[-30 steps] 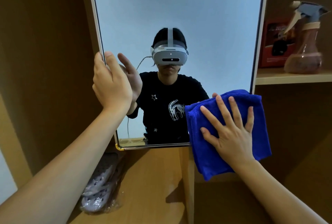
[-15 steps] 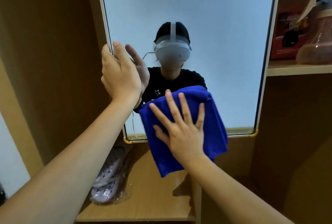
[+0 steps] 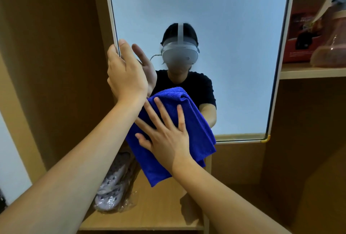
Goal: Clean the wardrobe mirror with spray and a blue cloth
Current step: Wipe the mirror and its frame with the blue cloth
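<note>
nearest, below the mirror, a clear plastic bag on the lower shelf holds pale clogs. the right hand, fingers spread flat, presses the blue cloth on the mirror's lower left, its length hanging downward. the left hand grips the mirror's left edge. right of the mirror, a spray bottle stands upright on a shelf, holding pinkish liquid.

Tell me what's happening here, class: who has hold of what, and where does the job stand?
A person is wiping a wardrobe mirror. The right hand presses a blue cloth flat against the lower left part of the glass, fingers spread. The left hand grips the mirror's left edge, apparently steadying it. The spray bottle stands untouched on the shelf to the right, beside a red box. A bagged pair of pale shoes lies on the shelf below.
</note>
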Demonstrator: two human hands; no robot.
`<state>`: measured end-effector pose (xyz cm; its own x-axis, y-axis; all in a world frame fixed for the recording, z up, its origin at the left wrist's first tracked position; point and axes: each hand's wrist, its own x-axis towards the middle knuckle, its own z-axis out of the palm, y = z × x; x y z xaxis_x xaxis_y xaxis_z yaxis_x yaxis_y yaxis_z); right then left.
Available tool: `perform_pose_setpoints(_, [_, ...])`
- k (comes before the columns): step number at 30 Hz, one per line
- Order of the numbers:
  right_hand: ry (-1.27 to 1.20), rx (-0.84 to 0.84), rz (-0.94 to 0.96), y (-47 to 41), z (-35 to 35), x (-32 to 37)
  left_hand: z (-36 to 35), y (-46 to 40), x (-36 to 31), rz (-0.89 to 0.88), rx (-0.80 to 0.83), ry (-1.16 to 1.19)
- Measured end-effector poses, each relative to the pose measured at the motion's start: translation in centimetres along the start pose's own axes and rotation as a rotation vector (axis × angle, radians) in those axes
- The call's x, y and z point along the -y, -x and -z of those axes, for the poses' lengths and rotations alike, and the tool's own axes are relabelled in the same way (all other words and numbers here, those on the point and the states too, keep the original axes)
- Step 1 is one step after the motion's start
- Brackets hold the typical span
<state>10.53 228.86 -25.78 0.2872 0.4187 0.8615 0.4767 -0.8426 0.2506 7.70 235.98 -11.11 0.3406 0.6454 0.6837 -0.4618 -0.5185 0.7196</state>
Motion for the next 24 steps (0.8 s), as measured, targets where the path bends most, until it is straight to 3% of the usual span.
perform_pose_setpoints(5, [0.044,0.044,0.027,1.0,0.3,-2.3,-0.2,0.1,0.1,-0.007,-0.002,0.002])
perform_pose_setpoints(19, [0.158,-0.066,-0.140,4.9,2.1,-13.0,-0.7,0.0,1.0,-0.039,-0.029,-0.108])
perform_pose_setpoints(24, [0.115,-0.092,-0.216,1.3,4.3,-15.4,-0.8,0.1,1.0,-0.048,-0.029,-0.156])
